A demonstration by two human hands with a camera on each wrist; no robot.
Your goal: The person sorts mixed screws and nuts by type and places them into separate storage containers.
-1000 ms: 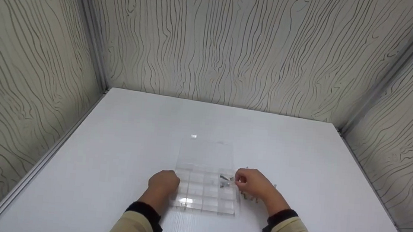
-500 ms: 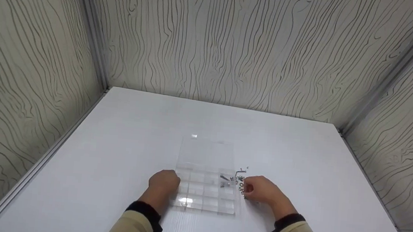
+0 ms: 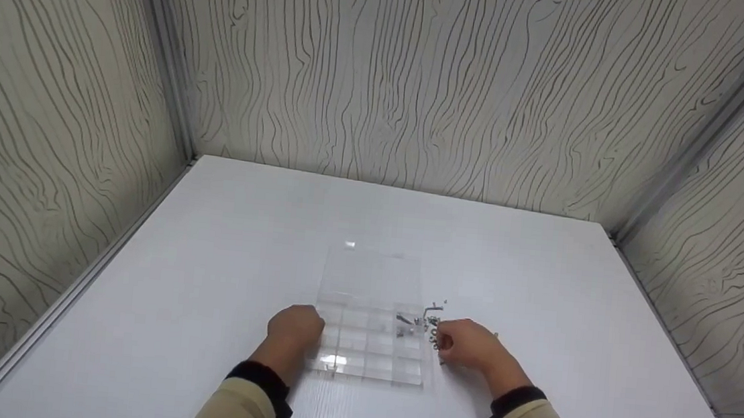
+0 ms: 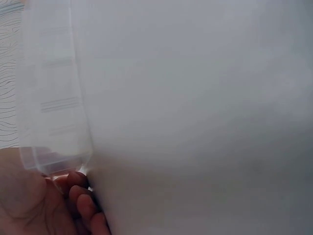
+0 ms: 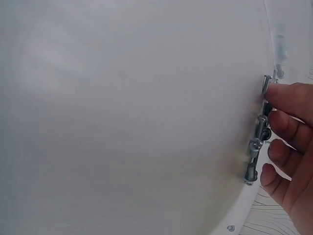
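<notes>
A clear plastic compartment box [image 3: 351, 359] lies on the white table with its lid [image 3: 373, 273] folded back. My left hand [image 3: 295, 327] grips the box's left edge; in the left wrist view the fingers [image 4: 85, 205] curl at its corner. Some metal bolts [image 3: 405, 320] lie in the upper right compartments. Beside the box's right side, my right hand [image 3: 468, 344] is down at a pile of small metal hardware. The right wrist view has several bolts [image 5: 260, 125] along the fingertips, one touching the upper digit [image 5: 288, 95]. Whether that bolt is pinched is hidden.
An L-shaped metal hex key [image 3: 433, 307] lies above the pile, next to the box. One loose small piece [image 5: 231, 228] sits apart in the right wrist view. Wood-patterned panels [image 3: 383, 75] stand around the white table [image 3: 242, 224].
My right hand has moved from the box's upper right compartments rightward to the hardware pile, uncovering the hex key. The left hand keeps its grip on the box.
</notes>
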